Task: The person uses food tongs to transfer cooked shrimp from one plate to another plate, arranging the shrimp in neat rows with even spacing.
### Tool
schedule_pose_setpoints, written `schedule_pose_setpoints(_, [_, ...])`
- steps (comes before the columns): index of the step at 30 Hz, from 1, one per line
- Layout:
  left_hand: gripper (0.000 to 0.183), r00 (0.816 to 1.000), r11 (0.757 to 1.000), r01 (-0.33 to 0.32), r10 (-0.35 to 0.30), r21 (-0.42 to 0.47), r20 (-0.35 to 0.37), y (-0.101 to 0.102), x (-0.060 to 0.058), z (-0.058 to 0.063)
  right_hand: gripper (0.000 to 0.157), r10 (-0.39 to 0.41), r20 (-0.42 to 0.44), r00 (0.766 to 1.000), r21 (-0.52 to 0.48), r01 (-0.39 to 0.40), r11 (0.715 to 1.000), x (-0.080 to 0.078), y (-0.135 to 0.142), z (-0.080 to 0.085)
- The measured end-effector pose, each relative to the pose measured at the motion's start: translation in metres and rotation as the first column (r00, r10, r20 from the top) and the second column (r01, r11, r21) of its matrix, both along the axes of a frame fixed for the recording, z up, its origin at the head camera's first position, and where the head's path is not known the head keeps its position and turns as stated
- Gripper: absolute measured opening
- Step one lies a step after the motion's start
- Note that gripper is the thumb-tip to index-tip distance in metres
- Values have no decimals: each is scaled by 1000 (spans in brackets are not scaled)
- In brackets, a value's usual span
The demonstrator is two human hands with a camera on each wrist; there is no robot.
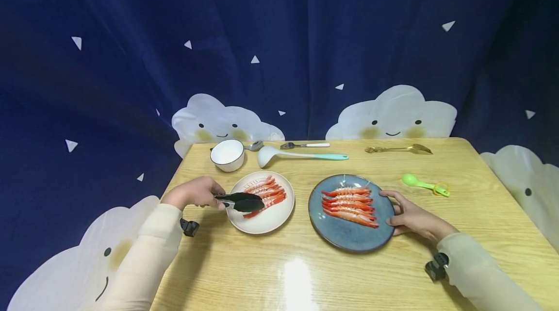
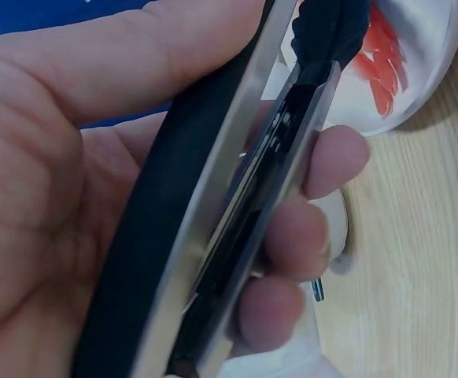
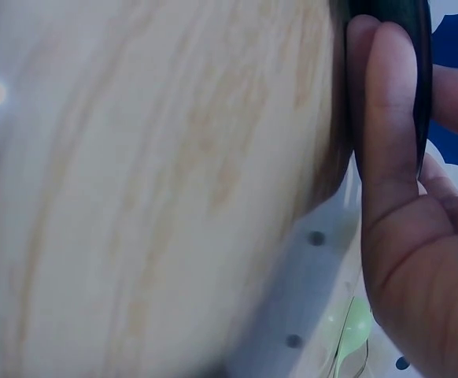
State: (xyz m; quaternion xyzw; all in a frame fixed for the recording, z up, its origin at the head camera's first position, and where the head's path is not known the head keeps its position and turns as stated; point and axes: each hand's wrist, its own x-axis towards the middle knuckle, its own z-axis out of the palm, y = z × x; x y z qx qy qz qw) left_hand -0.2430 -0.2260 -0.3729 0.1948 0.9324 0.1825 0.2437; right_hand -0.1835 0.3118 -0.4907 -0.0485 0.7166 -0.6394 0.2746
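at the far left, the left hand (image 1: pixel 198 192) grips a pair of black tongs (image 1: pixel 244 204), thumb laid along one arm and fingertips curled on the other; squeezing from both sides like that presumably lets it govern how wide the heads part. just behind stands a white bowl (image 1: pixel 228 156) with a dark rim, and a metal spoon (image 1: pixel 254 145) lies beside it. the tong heads reach over the white plate (image 1: pixel 257 226), above the red shrimp (image 1: pixel 278 199) fanned on it (whether they nip one i cannot tell). a ladle (image 1: pixel 292 154) and a fork (image 1: pixel 307 145) lie crosswise behind the plates, perhaps to keep the front free for working. right of the middle, the blue plate (image 1: pixel 345 240) bears more shrimp, a neat row (image 1: pixel 348 204) side by side, likely so that each can be told apart. the right hand (image 1: pixel 414 217) pinches that plate's right rim between thumb and fingers, seemingly to steady it without covering the row. farther right, a gold utensil (image 1: pixel 399 149) lies near the back edge, and a green spoon (image 1: pixel 418 183) lies just beyond the hand.
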Motion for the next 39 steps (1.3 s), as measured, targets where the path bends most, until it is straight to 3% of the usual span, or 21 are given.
schedule_pose_setpoints(3, [36, 998, 999, -48, 47, 11, 44, 0, 3, 0, 78, -1, 2, 1000, -6, 1, 1000, 0, 0, 0])
schedule_pose_setpoints(20, [24, 983, 992, -128, 127, 2, 129, -10, 10, 1, 79, -8, 9, 1000, -8, 8, 1000, -1, -1, 2])
schedule_pose_setpoints(30, [24, 995, 998, -30, 25, 55, 92, -16, 9, -6, 78, -3, 9, 1000, -4, 3, 1000, -1, 0, -1])
schedule_pose_setpoints(39, [32, 993, 985, 2, -23, 175, 117, -17, 6, 7, 78, -4, 14, 1000, -2, 4, 1000, -1, -1, 1])
